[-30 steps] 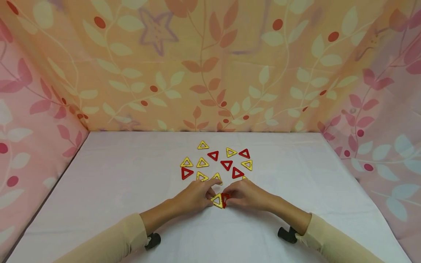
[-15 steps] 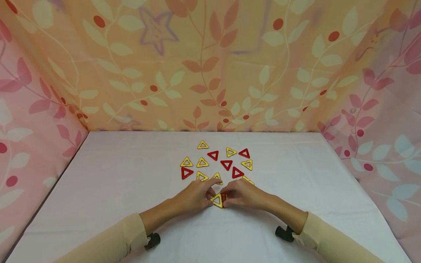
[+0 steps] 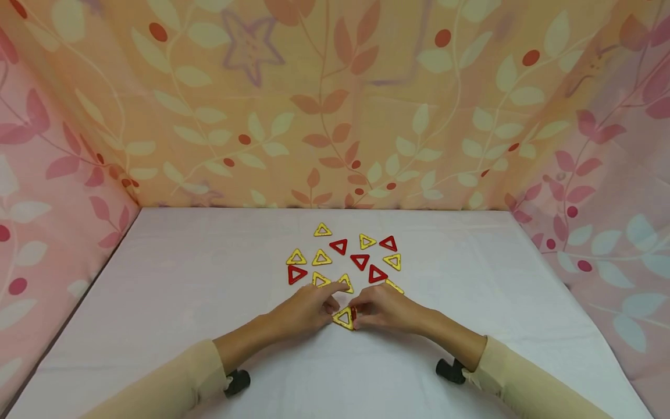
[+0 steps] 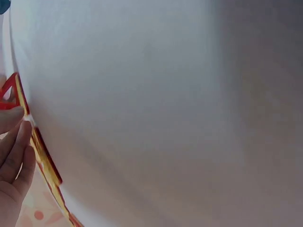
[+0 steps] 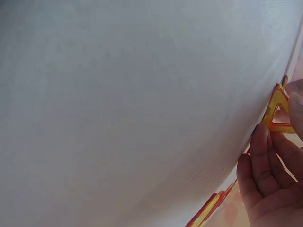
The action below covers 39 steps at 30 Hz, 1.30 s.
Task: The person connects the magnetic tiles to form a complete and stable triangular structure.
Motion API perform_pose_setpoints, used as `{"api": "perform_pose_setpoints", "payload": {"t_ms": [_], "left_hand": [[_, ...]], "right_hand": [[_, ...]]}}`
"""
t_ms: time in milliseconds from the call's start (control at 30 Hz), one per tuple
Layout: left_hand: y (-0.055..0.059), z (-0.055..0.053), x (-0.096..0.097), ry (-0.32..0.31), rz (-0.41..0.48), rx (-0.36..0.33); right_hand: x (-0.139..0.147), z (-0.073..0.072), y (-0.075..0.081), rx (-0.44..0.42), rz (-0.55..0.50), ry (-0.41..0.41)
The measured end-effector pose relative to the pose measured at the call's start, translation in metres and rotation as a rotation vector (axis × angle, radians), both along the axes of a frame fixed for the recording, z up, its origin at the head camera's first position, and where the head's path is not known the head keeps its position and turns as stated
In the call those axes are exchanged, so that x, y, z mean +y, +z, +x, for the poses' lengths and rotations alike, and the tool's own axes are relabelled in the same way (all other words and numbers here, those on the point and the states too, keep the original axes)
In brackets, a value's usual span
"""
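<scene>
In the head view a yellow triangular building tile (image 3: 342, 324) with an open middle lies on the white cloth between both hands. My left hand (image 3: 306, 311) holds its left corner, the index finger reaching over another tile. On the yellow tile's right edge, my right hand (image 3: 389, 311) pinches a red triangular tile (image 3: 353, 314), tilted steeply up and mostly covered by fingers. The left wrist view shows the red tile (image 4: 8, 105) raised beside a yellow edge. In the right wrist view an upright amber-looking tile (image 5: 281, 127) is at the right fingertips.
Several loose red and yellow triangular tiles lie flat beyond the hands, among them a red tile (image 3: 360, 267) and a yellow tile (image 3: 323, 234). One yellow tile (image 3: 395, 287) is partly under the right hand. Flower-patterned cloth walls (image 3: 335, 145) enclose the table.
The red tile has tipped up from lying nearly flat against the yellow tile's right edge. My right hand has shifted slightly left with it; the left hand keeps its place at the yellow tile.
</scene>
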<state>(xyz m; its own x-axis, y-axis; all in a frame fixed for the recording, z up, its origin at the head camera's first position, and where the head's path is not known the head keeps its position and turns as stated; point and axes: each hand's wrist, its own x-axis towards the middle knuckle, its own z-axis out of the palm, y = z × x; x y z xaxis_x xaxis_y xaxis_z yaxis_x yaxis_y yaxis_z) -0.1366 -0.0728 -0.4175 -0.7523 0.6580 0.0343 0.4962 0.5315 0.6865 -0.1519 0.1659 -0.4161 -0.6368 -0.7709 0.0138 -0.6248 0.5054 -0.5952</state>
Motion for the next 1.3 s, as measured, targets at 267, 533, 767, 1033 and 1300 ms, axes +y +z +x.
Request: {"api": "perform_pose_setpoints", "payload": {"t_ms": [267, 533, 767, 1033, 1300], "left_hand": [[0.011, -0.005, -0.024, 0.103, 0.016, 0.025], [0.003, -0.003, -0.05, 0.14, -0.027, -0.011], [-0.004, -0.001, -0.056, 0.094, -0.023, -0.033], [-0.006, -0.003, -0.052, 0.069, -0.009, -0.008], [-0.007, -0.006, -0.046, 0.079, 0.011, -0.018]], "right_hand": [[-0.001, -0.001, 0.002, -0.004, 0.011, -0.002], [0.0, 0.0, 0.0, -0.01, 0.005, -0.005], [0.0, 0.001, 0.001, -0.015, -0.005, -0.005], [0.001, 0.001, 0.0, -0.031, 0.006, -0.013], [0.001, 0.001, 0.002, -0.044, 0.019, -0.023]]}}
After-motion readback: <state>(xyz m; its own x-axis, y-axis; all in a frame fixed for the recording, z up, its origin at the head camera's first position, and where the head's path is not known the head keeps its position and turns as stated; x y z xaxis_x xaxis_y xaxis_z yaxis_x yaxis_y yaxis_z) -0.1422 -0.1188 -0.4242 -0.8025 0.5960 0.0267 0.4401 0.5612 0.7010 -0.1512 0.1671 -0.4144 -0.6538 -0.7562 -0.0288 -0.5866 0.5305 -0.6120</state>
